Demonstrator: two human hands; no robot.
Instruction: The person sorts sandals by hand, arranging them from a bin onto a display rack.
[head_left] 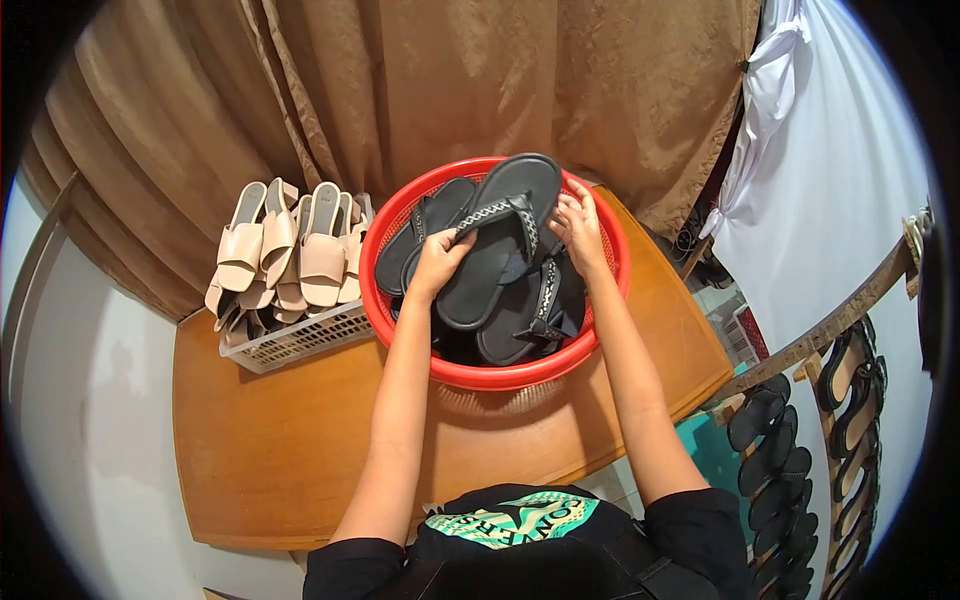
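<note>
Wooden tabletop [300,450], backed by a brown curtain [450,80], carries a red basket [500,375] and a white crate [300,340]. Both of the person's hands meet over the basket on one black sandal [490,265]. The left hand [437,262] is closed around the sandal's strap near the toe post, fingers curled under it. The right hand [578,228] pinches the sandal's far edge, fingers pressed together on the sole. The sandal is a flat thong type with a dark matte footbed and a strap trimmed in small pale studs; it is lifted slightly, tilted, its heel end resting above the basket's far rim. Beneath and beside it, inside the basket, lie other black sandals [530,315] of the same kind, overlapping. To the left, just beside the basket, the crate holds beige slide sandals [290,250] standing upright. At the right edge, dark sandals hang on a rack [800,480] before a white cloth [830,170].
</note>
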